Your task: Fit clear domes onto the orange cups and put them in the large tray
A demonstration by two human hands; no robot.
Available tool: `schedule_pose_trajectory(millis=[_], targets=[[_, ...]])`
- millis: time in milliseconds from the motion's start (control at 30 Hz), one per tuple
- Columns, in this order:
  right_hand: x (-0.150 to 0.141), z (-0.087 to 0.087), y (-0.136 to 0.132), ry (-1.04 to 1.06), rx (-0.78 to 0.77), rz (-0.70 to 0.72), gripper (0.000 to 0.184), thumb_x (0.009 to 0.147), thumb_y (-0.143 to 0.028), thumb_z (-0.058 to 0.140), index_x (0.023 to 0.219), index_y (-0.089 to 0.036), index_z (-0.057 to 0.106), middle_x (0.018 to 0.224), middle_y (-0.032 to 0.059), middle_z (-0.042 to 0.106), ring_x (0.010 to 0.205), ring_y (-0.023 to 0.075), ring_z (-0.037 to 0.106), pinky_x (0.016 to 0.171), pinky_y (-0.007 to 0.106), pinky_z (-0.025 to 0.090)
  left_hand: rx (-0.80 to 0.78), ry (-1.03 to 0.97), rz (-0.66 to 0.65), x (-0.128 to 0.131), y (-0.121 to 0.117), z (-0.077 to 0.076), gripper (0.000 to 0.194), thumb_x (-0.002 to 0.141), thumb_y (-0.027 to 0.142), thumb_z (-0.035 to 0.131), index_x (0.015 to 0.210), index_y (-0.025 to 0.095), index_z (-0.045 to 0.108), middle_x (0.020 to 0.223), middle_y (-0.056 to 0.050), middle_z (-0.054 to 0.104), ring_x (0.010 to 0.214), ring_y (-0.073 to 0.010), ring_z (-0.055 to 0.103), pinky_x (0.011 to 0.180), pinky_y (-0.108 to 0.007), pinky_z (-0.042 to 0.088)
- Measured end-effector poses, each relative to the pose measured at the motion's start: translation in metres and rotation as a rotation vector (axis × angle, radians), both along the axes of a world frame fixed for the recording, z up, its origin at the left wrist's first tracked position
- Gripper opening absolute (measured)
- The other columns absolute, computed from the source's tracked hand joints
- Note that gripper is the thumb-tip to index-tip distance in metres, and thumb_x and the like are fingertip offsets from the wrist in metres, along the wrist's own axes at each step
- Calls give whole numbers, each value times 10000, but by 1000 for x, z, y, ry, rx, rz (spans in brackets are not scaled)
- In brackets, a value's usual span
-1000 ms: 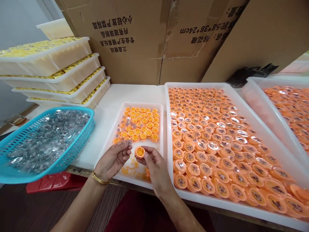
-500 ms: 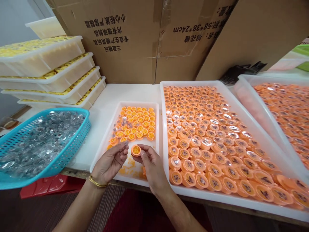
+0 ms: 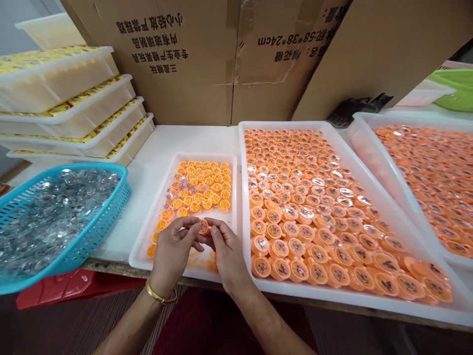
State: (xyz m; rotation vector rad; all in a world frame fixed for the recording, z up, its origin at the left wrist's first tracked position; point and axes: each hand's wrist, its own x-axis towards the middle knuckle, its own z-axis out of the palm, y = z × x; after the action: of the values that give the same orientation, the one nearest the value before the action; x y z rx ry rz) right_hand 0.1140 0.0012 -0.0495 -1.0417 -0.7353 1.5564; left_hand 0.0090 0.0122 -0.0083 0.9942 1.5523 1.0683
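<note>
Left hand [image 3: 172, 249], orange cup [image 3: 204, 233], right hand [image 3: 229, 251]: newly together.
Left fingers pinched on cup's edge; printed clear lid [image 3: 203, 225], previously apart, now over the mouth, apparently being seated; right fingers clamped on cup, above small white tray [image 3: 140, 249].

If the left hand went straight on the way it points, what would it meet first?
The left hand would meet the orange cup at its fingertips, then probably the right hand; depth is unclear.

Basket [image 3: 111, 212] cut off, L edge; orange cup [image 3: 203, 226] partly hidden btwn fingers [image 3: 218, 236] (detail prob. too sm.).
</note>
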Motion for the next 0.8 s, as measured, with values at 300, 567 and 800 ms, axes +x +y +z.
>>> schedule_pose_trajectory(millis=[300, 567, 800], targets=[[-2, -3, 1, -20, 17, -20, 283, 870, -398, 519, 1041, -188, 599, 997, 66, 673, 805, 184, 674, 792, 366, 546, 45, 116, 15, 1, 2, -3, 285, 700, 351, 701, 865, 133, 621, 608, 6, 667, 462, -120, 616, 449, -213, 501], [-1, -5, 1, -77, 8, -29, 277, 874, -407, 510, 1008, -195, 626, 993, 60, 674, 868, 189, 660, 822, 363, 536, -22, -20, -24, -1, 1, 7, 262, 718, 350, 682, 834, 119, 638, 518, -9, 662, 412, -112, 584, 432, -204, 476], [-1, -2, 1, -32, -6, -28, 289, 860, -415, 530, 1015, -187, 617, 993, 62, 673, 861, 190, 664, 826, 369, 534, 105, 208, -44, 2, -6, -1, 228, 769, 371, 643, 853, 159, 652, 618, 10, 637, 509, -112, 603, 475, -216, 512]])
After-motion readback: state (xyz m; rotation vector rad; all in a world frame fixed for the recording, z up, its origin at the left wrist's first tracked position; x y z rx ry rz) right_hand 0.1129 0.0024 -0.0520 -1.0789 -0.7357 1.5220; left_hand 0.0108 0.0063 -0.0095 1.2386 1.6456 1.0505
